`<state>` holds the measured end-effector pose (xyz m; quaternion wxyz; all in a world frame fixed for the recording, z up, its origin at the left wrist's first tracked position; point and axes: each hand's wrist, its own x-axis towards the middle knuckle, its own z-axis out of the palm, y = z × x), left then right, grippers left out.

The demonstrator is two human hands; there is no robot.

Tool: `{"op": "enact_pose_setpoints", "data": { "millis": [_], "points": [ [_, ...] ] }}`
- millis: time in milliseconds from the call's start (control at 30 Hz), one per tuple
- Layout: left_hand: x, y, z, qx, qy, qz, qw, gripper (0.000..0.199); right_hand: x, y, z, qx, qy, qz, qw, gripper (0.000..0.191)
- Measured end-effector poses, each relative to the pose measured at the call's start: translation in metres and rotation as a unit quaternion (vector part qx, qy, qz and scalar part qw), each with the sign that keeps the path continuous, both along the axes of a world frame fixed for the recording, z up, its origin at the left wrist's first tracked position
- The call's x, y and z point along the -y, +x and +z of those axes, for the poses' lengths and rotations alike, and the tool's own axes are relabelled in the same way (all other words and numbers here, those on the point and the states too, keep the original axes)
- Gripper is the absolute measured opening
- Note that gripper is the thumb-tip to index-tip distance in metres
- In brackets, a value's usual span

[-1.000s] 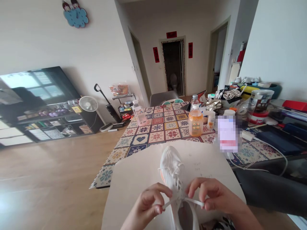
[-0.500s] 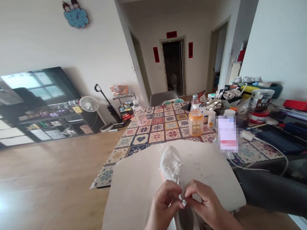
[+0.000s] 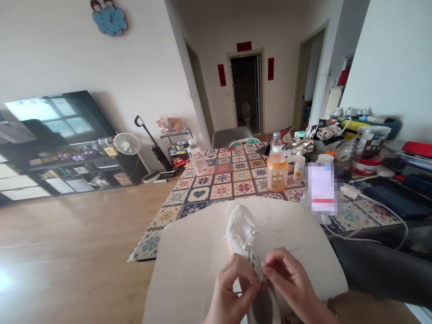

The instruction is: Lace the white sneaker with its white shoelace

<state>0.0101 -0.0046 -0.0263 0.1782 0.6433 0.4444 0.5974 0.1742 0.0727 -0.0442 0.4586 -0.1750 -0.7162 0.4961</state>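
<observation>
From my end, through the head view, I had the white shoe (image 3: 240, 227) on a pale board (image 3: 182, 256), toe pointing away and opening toward me. The board overlapped the near part of a patterned tablecloth (image 3: 221, 194), with the orange drink bottle (image 3: 277, 173) well beyond the toe.

I had my left hand (image 3: 233, 285) and right hand (image 3: 287, 280) close together over the top of the lacing. On both, thumb and forefinger were pinched on the laces (image 3: 252, 257), just in front of the opening; my fingers hid much of that spot, so I could not tell which strand lay in which pinch or how the crossing was formed.

To work this well, I judged, I needed small fingertip moves, keeping the crossing low against the shoe and the pull even on both sides. A harder tug from one hand could have swung the shoe round, since neither palm seemed to be bracing it. I also reckoned the strands needed to lie flat, because a twist under my fingertips would have been hard to spot from this angle. The white cable (image 3: 351, 237) lay to the right, well apart from my hands.
</observation>
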Motion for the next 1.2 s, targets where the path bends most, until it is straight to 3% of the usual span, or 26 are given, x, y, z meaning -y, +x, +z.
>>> {"op": "enact_pose_setpoints", "data": {
  "millis": [67,167,300,367,567,700,767,900,1067,1133,1200],
  "points": [
    [0.000,0.000,-0.001,0.014,-0.005,0.009,1.000,0.017,-0.001,0.001,0.005,0.011,0.042,0.005,0.999,0.007],
    [0.000,-0.001,0.000,0.022,-0.010,0.025,0.999,0.010,-0.003,0.006,0.019,0.067,0.134,0.034,0.988,0.016],
    [-0.003,-0.004,0.000,-0.008,0.027,0.019,0.999,0.002,-0.004,0.008,0.027,0.090,0.194,0.009,0.977,0.012],
    [-0.003,-0.004,0.000,-0.010,0.032,0.013,0.999,0.006,-0.003,0.006,0.024,0.078,0.172,0.011,0.982,0.017],
    [-0.002,-0.002,0.000,0.003,-0.004,0.019,1.000,0.025,-0.002,0.003,0.021,0.076,-0.020,0.105,0.991,0.042],
    [-0.002,-0.002,-0.001,0.011,-0.012,0.016,1.000,0.027,-0.003,0.008,0.025,0.101,-0.057,0.148,0.982,0.024],
    [-0.002,-0.002,-0.002,0.020,-0.013,0.020,1.000,0.028,-0.003,0.009,0.026,0.113,-0.019,0.150,0.982,0.007],
    [-0.003,-0.003,-0.002,0.042,-0.021,0.028,0.999,0.033,-0.002,0.008,0.026,0.110,0.169,0.045,0.978,0.025],
    [-0.005,-0.003,0.000,0.053,-0.056,0.028,0.997,0.040,-0.003,0.005,0.034,0.097,0.424,-0.044,0.899,0.026],
    [-0.006,-0.005,0.001,0.046,-0.073,0.016,0.996,0.043,-0.003,0.007,0.039,0.081,0.456,-0.060,0.884,0.017],
    [-0.007,-0.008,0.001,0.042,-0.091,0.010,0.995,0.044,-0.003,0.009,0.044,0.061,0.445,-0.050,0.892,0.012]
  ]
}}
